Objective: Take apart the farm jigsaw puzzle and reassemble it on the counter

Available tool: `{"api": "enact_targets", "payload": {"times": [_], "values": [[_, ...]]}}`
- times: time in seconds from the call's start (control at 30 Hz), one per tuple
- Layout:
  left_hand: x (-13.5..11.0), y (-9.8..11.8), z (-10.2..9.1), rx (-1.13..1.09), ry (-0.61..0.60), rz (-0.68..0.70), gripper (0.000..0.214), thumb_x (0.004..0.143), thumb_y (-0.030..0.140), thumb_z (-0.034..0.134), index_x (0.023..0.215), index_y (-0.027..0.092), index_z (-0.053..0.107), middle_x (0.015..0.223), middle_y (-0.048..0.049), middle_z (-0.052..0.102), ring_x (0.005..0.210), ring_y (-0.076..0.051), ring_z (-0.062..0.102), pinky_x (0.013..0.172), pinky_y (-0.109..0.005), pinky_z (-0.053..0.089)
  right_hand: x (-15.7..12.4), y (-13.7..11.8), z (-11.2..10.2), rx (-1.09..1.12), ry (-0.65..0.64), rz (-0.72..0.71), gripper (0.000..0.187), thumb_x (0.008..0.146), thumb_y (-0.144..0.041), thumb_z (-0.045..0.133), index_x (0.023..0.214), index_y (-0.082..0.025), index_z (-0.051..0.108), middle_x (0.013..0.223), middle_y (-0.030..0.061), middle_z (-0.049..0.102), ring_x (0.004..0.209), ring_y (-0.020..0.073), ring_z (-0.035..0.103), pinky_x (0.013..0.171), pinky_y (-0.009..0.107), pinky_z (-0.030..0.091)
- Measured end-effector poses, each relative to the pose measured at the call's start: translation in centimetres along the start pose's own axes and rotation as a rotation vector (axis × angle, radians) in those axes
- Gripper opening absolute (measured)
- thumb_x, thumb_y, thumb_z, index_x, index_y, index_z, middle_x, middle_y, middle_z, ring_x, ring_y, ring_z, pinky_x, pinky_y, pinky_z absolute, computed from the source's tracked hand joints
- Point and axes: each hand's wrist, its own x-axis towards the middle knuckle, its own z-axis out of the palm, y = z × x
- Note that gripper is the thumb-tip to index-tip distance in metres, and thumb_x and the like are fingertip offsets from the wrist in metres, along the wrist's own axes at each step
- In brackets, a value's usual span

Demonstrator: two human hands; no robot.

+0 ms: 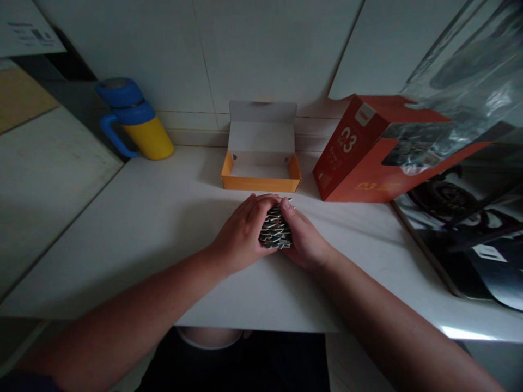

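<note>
Between both palms I hold a compact stack of thin flat pieces (pixel 276 228) with dark green and silvery edges; their exact kind I cannot make out. My left hand (pixel 244 231) wraps the stack's left side, fingers curled over the top. My right hand (pixel 305 235) grips its right side, with the thumb along the upper edge. Just beyond the hands stands an orange box (pixel 261 184) with a white inside. Its lid is raised against the wall side, and no contents show in it. The hands are close to the box's front, apart from it.
A blue and yellow jug (pixel 149 133) with a handle stands at the back left. To the right is a tall red box (pixel 347 149) marked 03, clear plastic (pixel 486 92) above it. A gas stove (pixel 461 234) lies at far right. The white counter (pixel 163 212) ends near me.
</note>
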Motion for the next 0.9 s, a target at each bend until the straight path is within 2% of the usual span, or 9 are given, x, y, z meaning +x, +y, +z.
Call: {"api": "enact_targets", "payload": {"times": [0.37,0.47,0.6,0.67,0.77,0.83,0.9], "values": [[0.2,0.2,0.1,0.011,0.011,-0.003,0.083,0.080,0.018,0.083,0.150,0.024,0.037,0.146,-0.0167,0.062,0.139,-0.035,0.060,0.117,-0.057,0.051,0.1,0.1,-0.1,-0.019,0.028,0.000,0.045,0.095,-0.061,0.071,0.115,-0.021,0.074,0.100,0.0076,0.078,0.099,0.0247,0.074,0.091,0.038,0.061],[0.2,0.2,-0.1,-0.003,0.018,0.007,0.085,0.080,0.019,0.084,0.150,0.025,0.036,0.147,-0.0168,0.062,0.139,-0.034,0.060,0.119,-0.058,0.050,0.0,0.2,-0.3,0.000,0.019,0.014,0.054,0.094,-0.069,0.067,0.121,-0.022,0.073,0.105,0.0088,0.078,0.104,0.0255,0.073,0.094,0.040,0.060],[0.0,0.3,-0.7,-0.046,0.013,-0.018,0.090,0.076,0.019,0.088,0.152,0.025,0.038,0.148,-0.0172,0.061,0.140,-0.034,0.059,0.120,-0.058,0.048,-0.1,-0.1,0.1,0.054,-0.028,0.078,0.078,0.091,-0.087,0.050,0.128,-0.022,0.071,0.111,0.0124,0.077,0.113,0.0289,0.071,0.098,0.045,0.059],[-0.1,0.2,-1.0,-0.129,0.030,-0.123,0.090,0.073,0.020,0.090,0.148,0.025,0.042,0.146,-0.0158,0.063,0.135,-0.033,0.063,0.116,-0.055,0.052,-0.1,-0.5,0.4,0.041,-0.057,0.089,0.086,0.088,-0.092,0.046,0.131,-0.022,0.069,0.115,0.0137,0.077,0.117,0.0308,0.070,0.101,0.047,0.058],[-0.1,-0.5,-0.9,-0.406,0.082,-0.323,0.082,0.075,0.032,0.091,0.142,0.025,0.044,0.138,-0.0150,0.067,0.122,-0.031,0.070,0.104,-0.049,0.061,-0.1,-0.8,0.5,-0.045,-0.071,0.046,0.088,0.088,-0.094,0.041,0.137,-0.025,0.066,0.125,0.0136,0.074,0.126,0.0316,0.066,0.105,0.048,0.056],[-0.2,-1.4,-0.6,-0.642,0.090,-0.404,0.075,0.079,0.039,0.088,0.138,0.025,0.044,0.136,-0.0158,0.068,0.118,-0.030,0.073,0.098,-0.046,0.063,-0.2,-0.8,0.0,-0.163,-0.047,-0.040,0.080,0.092,-0.089,0.044,0.140,-0.027,0.063,0.137,0.0124,0.070,0.135,0.0302,0.060,0.109,0.046,0.053],[-0.2,-2.5,-0.4,-0.788,0.071,-0.446,0.069,0.081,0.040,0.085,0.134,0.024,0.044,0.136,-0.0164,0.068,0.118,-0.030,0.073,0.097,-0.045,0.063,-0.2,-0.9,-0.7,-0.343,-0.005,-0.132,0.070,0.095,-0.078,0.057,0.143,-0.027,0.060,0.149,0.0120,0.062,0.141,0.0293,0.055,0.114,0.045,0.050]]}}
